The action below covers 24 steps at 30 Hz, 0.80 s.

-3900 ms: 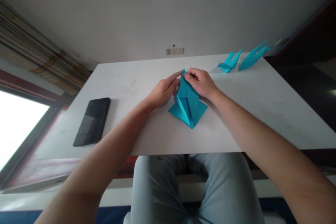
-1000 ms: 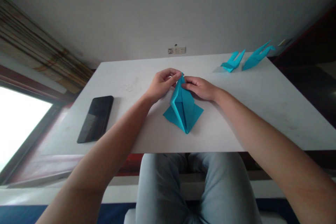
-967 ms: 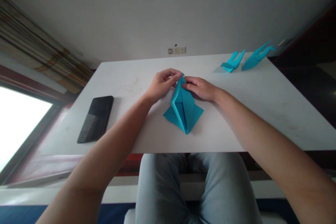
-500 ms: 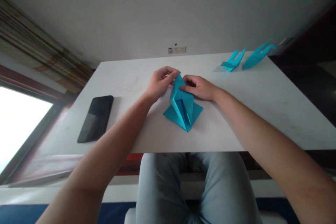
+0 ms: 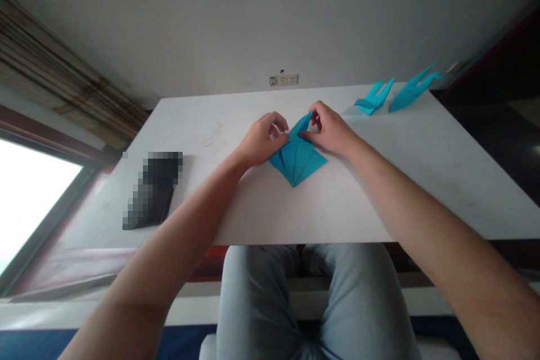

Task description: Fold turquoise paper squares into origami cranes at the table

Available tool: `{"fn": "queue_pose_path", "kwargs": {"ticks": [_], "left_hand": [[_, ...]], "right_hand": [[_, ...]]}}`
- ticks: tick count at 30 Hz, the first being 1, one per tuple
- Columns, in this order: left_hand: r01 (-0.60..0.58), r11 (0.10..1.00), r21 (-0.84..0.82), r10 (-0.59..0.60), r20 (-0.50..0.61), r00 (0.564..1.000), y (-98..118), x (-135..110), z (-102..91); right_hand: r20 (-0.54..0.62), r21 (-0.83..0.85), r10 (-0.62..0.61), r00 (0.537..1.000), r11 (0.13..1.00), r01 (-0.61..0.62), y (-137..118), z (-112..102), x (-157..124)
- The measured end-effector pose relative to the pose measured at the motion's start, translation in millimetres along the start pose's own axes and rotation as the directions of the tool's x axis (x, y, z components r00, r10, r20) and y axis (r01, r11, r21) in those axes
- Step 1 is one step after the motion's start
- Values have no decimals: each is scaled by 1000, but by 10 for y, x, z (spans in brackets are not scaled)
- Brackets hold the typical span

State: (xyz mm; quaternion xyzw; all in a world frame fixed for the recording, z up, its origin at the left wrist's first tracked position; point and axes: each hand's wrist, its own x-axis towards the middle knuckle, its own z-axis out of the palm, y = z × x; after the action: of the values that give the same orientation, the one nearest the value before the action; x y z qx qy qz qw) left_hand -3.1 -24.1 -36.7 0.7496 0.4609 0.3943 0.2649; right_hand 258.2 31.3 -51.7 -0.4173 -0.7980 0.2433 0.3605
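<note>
A blue folded paper [image 5: 300, 158] lies on the white table in front of me, its creases fanning out from the near corner and a narrow flap rising at the far side. My left hand [image 5: 266, 138] grips its left edge, thumb on top and fingers curled. With thumb and fingers closed, my right hand [image 5: 329, 128] holds the paper near the raised flap at the upper right. Part of the paper's left side is hidden under my left hand.
Two folded blue paper birds, a smaller one [image 5: 373, 100] and a larger one [image 5: 413, 93], stand at the table's far right. A dark, pixelated flat object [image 5: 154, 191] lies at the left. Wall sockets [image 5: 283, 80] sit behind the white table [image 5: 202, 124].
The raised flap has swung up and to the right, and the open pocket facing me has flattened into a creased diamond. My right hand has moved up to the flap's tip; my left hand shifted slightly right.
</note>
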Motion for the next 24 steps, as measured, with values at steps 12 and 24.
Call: {"fn": "queue_pose_path", "kwargs": {"ticks": [12,24], "left_hand": [[-110,964,241,52,234,971,62,-53,-51],[-97,925,367,-48,366,929,206,-118,-57]], "right_hand": [[102,-101,-8,995,995,18,2,-41,0],[88,-327,-20,996,944,48,33,-88,-22]]}}
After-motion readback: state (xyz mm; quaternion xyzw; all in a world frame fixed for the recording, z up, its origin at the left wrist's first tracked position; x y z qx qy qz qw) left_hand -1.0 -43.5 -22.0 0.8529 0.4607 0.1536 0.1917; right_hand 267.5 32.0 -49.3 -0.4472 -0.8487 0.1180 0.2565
